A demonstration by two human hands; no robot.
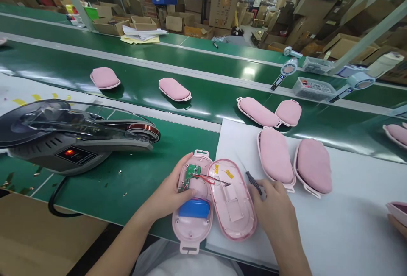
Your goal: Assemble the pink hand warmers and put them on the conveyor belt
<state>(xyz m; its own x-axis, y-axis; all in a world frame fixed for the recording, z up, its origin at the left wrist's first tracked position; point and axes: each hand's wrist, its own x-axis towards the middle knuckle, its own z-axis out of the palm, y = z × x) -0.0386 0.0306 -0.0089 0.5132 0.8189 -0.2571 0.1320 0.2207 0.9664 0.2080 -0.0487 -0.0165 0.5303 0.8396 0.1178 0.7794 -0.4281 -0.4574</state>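
Note:
My left hand [174,195] grips the left edge of an opened pink casing half [192,229], thumb on top near its green circuit board [193,173] and blue battery pack [194,208]. Thin red and dark wires run from the board to the other pink casing half [233,212], which lies inside up against it, with yellow tape inside. Held in my right hand [273,204] is a small screwdriver [253,181] with a dark handle, its thin shaft pointing up and away. The fingers of that hand are beside the second half's right edge.
Closed pink cases [275,155] lie to the right on white sheeting [349,225]; more sit on the green conveyor [136,76] beyond. A tape dispenser [85,140] with a red light stands left. Another person's hand [397,225] shows at the right edge, by a pink shell.

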